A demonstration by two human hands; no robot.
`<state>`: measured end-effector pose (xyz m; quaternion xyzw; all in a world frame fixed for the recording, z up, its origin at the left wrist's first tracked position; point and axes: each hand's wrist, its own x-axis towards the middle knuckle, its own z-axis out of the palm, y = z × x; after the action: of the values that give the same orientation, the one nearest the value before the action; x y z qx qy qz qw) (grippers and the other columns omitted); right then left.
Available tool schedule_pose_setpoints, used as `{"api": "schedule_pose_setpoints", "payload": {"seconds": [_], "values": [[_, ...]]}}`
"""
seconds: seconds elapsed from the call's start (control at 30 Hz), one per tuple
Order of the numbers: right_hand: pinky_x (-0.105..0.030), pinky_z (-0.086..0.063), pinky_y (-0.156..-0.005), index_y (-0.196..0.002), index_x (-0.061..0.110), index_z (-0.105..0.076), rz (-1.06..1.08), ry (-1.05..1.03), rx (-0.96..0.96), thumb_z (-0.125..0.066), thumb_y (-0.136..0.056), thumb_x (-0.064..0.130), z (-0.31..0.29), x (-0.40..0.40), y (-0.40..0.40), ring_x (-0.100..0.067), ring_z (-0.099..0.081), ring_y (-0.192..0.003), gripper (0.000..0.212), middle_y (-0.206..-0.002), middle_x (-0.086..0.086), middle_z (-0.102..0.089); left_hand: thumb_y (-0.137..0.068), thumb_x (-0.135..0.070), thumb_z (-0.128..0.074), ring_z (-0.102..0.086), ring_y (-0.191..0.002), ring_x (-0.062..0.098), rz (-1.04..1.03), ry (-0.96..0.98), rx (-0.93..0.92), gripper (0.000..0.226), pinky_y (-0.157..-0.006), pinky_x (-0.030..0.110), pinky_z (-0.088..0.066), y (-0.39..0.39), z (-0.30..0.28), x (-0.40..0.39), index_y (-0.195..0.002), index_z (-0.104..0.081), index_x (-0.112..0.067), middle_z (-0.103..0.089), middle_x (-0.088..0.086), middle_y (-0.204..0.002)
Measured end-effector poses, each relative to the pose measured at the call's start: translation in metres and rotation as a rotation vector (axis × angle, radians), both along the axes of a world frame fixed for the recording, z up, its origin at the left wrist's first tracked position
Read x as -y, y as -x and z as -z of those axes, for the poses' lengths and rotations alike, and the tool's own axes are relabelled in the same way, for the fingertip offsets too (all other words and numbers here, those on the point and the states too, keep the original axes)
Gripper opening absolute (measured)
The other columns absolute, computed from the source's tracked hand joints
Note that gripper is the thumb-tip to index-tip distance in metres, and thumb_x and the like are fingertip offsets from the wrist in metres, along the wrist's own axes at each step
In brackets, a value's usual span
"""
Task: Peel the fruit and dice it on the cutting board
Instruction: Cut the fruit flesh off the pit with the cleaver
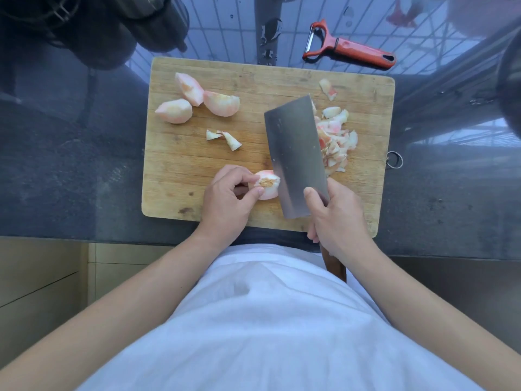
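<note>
Head view: left hand [225, 198] pinches peach piece [267, 187] on cutting board [174, 176]. Right hand [335, 218] grips cleaver [296, 153], blade just right of fruit.

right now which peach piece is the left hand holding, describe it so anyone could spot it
Find the wooden cutting board. At its near edge, the peach piece sits between the left hand and the cleaver. Unlike the three smooth wedges further back, it shows a rough brown pit.

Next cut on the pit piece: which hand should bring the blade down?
Right. The right hand already grips the cleaver beside the pit piece, which the left hand pinches steady.
</note>
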<state>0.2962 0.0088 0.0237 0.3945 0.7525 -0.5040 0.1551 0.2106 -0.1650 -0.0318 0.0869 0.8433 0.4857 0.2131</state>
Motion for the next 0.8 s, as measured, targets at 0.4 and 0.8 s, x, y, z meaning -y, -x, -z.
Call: {"api": "schedule_pose_setpoints", "payload": {"seconds": [0.4, 0.8], "values": [[-0.036, -0.042, -0.039, -0.105, 0.024, -0.061, 0.007, 0.158, -0.025, -0.048, -0.105, 0.03, 0.017, -0.005, -0.005, -0.022, -0.054, -0.04, 0.015, -0.053, -0.015, -0.062, -0.086, 0.005, -0.077, -0.066, -0.095, 0.005, 0.004, -0.032, 0.001, 0.011, -0.085, 0.02, -0.057, 0.001, 0.005, 0.002, -0.092, -0.074, -0.003, -0.064, -0.005, -0.102], [-0.03, -0.042, -0.044, -0.106, 0.015, -0.063, 0.078, 0.279, -0.09, -0.049, -0.105, 0.027, 0.032, -0.003, 0.0, -0.027, -0.052, -0.043, 0.019, -0.075, -0.031, -0.067, -0.084, 0.002, -0.08, -0.064, -0.092, 0.002, -0.002, -0.021, -0.009, 0.016, -0.083, 0.021, -0.055, 0.002, 0.006, 0.004, -0.09, -0.074, -0.012, -0.066, -0.002, -0.098]]}}
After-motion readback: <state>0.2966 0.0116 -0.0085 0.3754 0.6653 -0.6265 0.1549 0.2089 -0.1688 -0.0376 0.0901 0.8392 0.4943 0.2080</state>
